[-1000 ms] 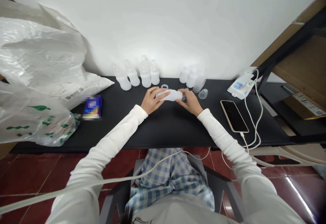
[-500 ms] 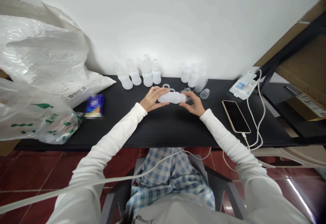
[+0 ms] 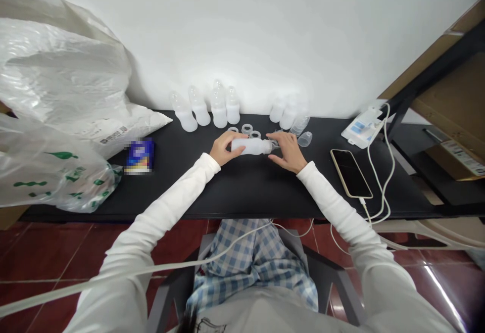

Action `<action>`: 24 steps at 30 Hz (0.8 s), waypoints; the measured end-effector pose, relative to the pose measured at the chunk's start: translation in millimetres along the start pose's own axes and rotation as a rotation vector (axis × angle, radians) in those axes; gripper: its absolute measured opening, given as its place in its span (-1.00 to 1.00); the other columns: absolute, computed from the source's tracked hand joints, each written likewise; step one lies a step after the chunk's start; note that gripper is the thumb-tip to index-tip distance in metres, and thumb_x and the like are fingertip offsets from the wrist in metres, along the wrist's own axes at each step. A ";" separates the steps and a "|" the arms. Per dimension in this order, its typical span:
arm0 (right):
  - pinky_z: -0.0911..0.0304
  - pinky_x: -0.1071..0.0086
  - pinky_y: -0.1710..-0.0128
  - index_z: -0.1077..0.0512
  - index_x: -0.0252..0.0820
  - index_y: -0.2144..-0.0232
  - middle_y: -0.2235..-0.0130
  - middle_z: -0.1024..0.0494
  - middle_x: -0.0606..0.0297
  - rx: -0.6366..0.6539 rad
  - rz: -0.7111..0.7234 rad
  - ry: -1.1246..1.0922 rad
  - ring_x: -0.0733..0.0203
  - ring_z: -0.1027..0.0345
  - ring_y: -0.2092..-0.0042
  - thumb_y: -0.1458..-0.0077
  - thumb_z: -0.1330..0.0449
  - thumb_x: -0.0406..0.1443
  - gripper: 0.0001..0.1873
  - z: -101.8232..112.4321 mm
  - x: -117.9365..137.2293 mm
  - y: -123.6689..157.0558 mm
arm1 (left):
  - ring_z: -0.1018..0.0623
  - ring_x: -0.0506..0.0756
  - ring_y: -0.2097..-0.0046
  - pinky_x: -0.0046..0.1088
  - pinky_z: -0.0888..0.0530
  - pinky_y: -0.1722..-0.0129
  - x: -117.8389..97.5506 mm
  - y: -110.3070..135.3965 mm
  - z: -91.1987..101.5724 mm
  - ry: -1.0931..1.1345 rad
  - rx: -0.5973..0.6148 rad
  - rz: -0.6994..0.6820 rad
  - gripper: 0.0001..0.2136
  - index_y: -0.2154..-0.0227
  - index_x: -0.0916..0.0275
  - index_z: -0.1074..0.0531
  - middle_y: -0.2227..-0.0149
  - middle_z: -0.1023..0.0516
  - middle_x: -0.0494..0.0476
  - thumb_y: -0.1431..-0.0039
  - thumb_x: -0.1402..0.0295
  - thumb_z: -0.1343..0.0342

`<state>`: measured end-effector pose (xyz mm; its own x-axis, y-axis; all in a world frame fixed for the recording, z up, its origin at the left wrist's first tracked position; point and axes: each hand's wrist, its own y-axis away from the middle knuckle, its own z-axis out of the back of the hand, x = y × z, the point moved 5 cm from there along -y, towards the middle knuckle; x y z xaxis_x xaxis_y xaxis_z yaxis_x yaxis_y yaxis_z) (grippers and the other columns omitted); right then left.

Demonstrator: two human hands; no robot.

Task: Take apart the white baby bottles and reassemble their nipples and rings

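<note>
A white baby bottle (image 3: 250, 146) lies on its side just above the black table, its neck to the right. My left hand (image 3: 224, 149) is closed round its base end, thumb in front and fingers behind. My right hand (image 3: 288, 150) is at the neck end, thumb and fingers spread apart on either side of it. Between them is a clear teat-like piece (image 3: 275, 144); whether it is joined to the bottle I cannot tell. Behind the bottle lie several clear rings (image 3: 247, 129). More clear parts behind my right hand are partly hidden.
Several bottles with clear tops (image 3: 219, 108) stand along the wall; further white bottles (image 3: 288, 115) stand right of them. A clear cap (image 3: 304, 139) lies nearby. On the right are a phone (image 3: 351, 174), cables and a power strip (image 3: 361, 127). Plastic bags (image 3: 64, 80) and a blue packet (image 3: 140, 155) lie left.
The bottle has shifted slightly left in my left hand. My right hand's fingers have spread and come off the bottle's neck.
</note>
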<state>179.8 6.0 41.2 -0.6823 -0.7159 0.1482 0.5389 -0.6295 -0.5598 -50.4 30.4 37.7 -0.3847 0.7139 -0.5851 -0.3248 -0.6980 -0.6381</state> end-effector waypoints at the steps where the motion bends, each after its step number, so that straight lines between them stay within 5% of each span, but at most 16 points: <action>1: -0.19 -0.01 -0.10 -0.32 -0.16 -0.16 -0.06 -0.54 0.02 0.011 -0.039 -0.023 -0.09 -0.39 -0.09 -0.30 0.01 0.12 -0.38 1.6 -2.4 -0.3 | -0.59 0.17 0.08 -0.24 -0.49 0.01 -2.0 -0.2 0.1 -0.029 -0.009 -0.042 -0.51 0.12 0.21 -0.58 0.10 -0.66 0.24 -0.22 -0.11 -0.07; 7: -0.38 0.11 0.01 -0.39 -0.12 -0.07 0.02 -0.58 0.09 0.007 -0.097 -0.232 0.03 -0.47 0.03 -0.28 -0.04 0.12 -0.45 -1.4 -6.9 0.0 | -0.59 0.16 0.09 -0.25 -0.48 0.00 -9.9 -0.7 -0.3 0.001 -0.064 -0.038 -0.52 0.14 0.21 -0.58 0.13 -0.66 0.23 -0.29 -0.09 0.02; 11: -0.41 0.10 -0.03 -0.41 -0.07 -0.04 -0.02 -0.57 0.11 -0.080 -0.001 -0.137 0.06 -0.44 -0.06 -0.29 -0.13 0.01 -0.59 -1.3 -6.2 2.8 | -0.59 0.13 0.19 -0.38 -0.49 0.19 3.7 -2.0 1.2 0.143 -0.096 0.249 -0.48 0.30 0.25 -0.60 0.28 -0.65 0.17 -0.28 -0.11 0.04; 14: -0.36 0.11 -0.09 -0.47 0.03 0.08 -0.02 -0.58 0.19 -0.147 0.083 0.081 0.12 -0.41 -0.09 -0.36 -0.05 -0.20 -0.79 3.7 -13.1 9.5 | -0.54 0.08 0.38 -0.45 -0.40 0.48 27.3 -0.3 7.9 0.295 -0.242 0.535 -0.44 0.43 0.28 -0.55 0.46 -0.56 0.12 -0.20 -0.18 0.00; 17: -0.33 0.10 -0.05 -0.50 0.09 0.15 0.02 -0.60 0.23 -0.264 -0.036 0.289 0.10 -0.42 -0.06 -0.34 -0.08 -0.21 -0.81 14.8 -29.3 14.5 | -0.45 0.02 0.53 -0.51 -0.27 0.65 43.6 -0.4 8.6 0.497 -0.346 0.699 -0.42 0.40 0.28 -0.49 0.53 -0.47 0.08 -0.14 -0.23 -0.03; 21: -0.28 0.10 -0.01 -0.48 -0.05 0.02 0.01 -0.57 0.10 -0.363 -0.227 0.392 0.01 -0.42 -0.03 -0.26 -0.16 0.00 -0.62 27.5 -43.3 14.8 | -0.58 0.06 0.38 -0.42 -0.54 0.44 38.4 -19.4 -10.5 0.693 -0.231 0.613 -0.48 0.22 0.24 -0.41 0.27 -0.57 0.15 -0.05 -0.15 -0.22; 24: -0.25 0.13 0.04 -0.44 -0.13 -0.04 0.08 -0.58 0.08 -0.382 -0.294 0.373 0.01 -0.43 0.05 -0.25 -0.16 0.04 -0.52 31.1 -50.3 15.2 | -0.63 0.14 0.13 -0.28 -0.61 0.14 33.9 -44.4 -33.5 0.577 -0.110 0.551 -0.49 0.14 0.20 -0.37 0.02 -0.55 0.20 0.04 0.01 -0.37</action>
<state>237.7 23.0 50.6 -0.9398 -0.3311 0.0843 0.1334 -0.5828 -0.8016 -20.1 87.5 29.4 0.0521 0.2052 -0.9773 -0.1204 -0.9702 -0.2101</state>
